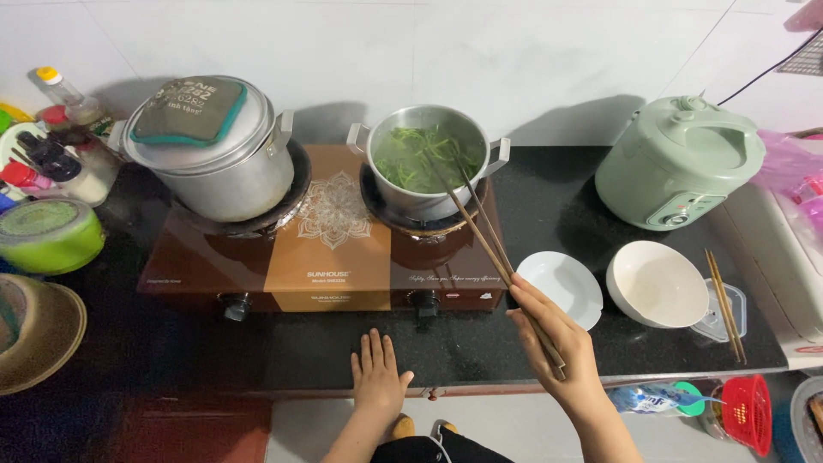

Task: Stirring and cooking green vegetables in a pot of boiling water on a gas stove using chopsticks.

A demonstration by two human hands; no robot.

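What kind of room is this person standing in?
Most likely a home kitchen. A two-burner gas stove sits on a dark counter, the right hand dips long chopsticks into a pot of greens, and a green rice cooker stands nearby.

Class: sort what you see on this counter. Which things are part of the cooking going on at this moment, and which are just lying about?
In use:
right hand
long chopsticks
pot of greens
gas stove
left hand, flat on the counter edge

Lying about:
lidded pot with potholder
rice cooker
white plate
white bowl
spare chopsticks
red basket
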